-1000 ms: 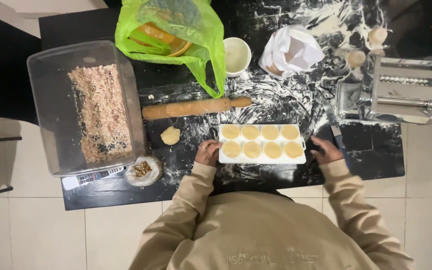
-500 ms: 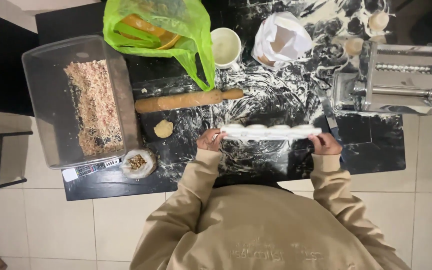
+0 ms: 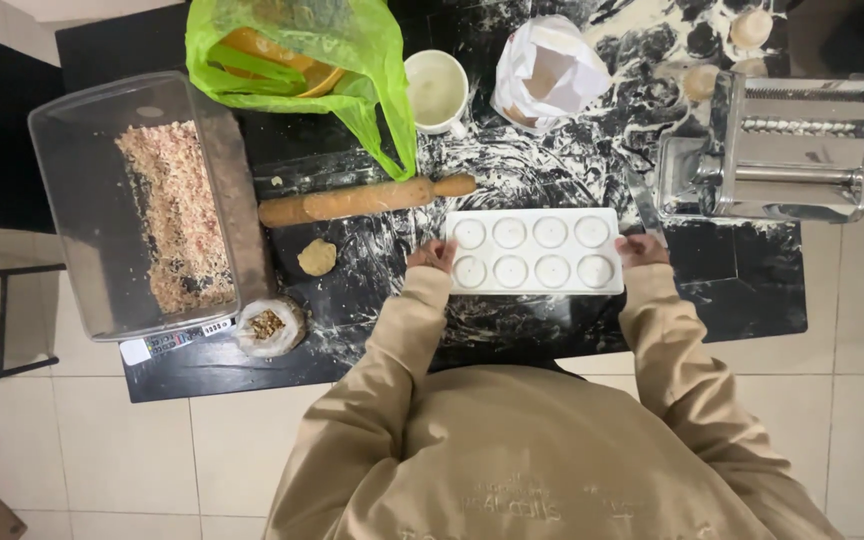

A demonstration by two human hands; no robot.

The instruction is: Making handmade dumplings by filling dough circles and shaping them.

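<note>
Flipped since edge-on, the white mould lies face-down, left hand and right hand fingers clamping its ends.

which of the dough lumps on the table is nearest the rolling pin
The small tan dough lump just below the rolling pin, left of the white mould. The other lumps lie far off, by the pasta machine.

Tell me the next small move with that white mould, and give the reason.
Probably lift the white mould straight up. It lies flat on the floured black table, showing white bumps rather than open cups, so it seems to lie face down. The left hand and right hand grip its two short ends, well placed for an even lift.
</note>
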